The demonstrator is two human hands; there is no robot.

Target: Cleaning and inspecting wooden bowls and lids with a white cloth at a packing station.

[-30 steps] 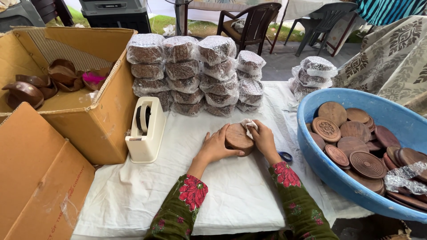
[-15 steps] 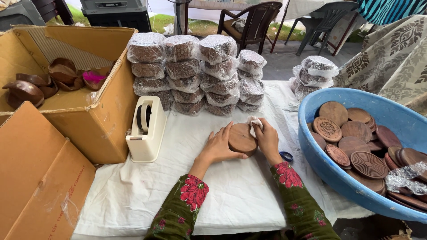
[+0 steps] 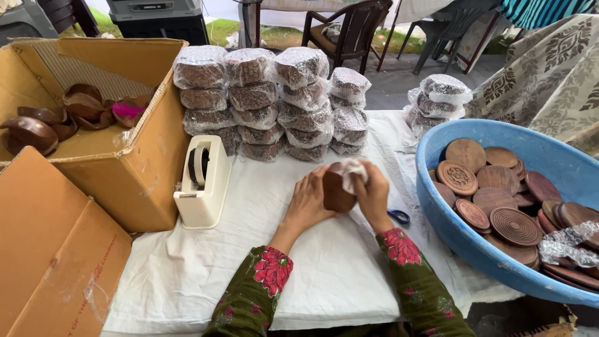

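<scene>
Two hands hold a round wooden disc over the counter.

Seen from the head camera, the wooden disc point(image 3: 337, 188) is brown, smooth and round, tipped up on its edge just above the white cloth point(image 3: 249, 262) on the counter. The left hand point(image 3: 310, 201) is curled around its left side. The right hand point(image 3: 373, 193) grips its right side and presses a small white rag point(image 3: 352, 170) on its top. Just to the right sits a blue tub point(image 3: 499, 249) full of more discs. Behind the hands are stacks of wrapped bundles point(image 3: 262, 106), with a white tape holder point(image 3: 203, 181) to the left.
</scene>
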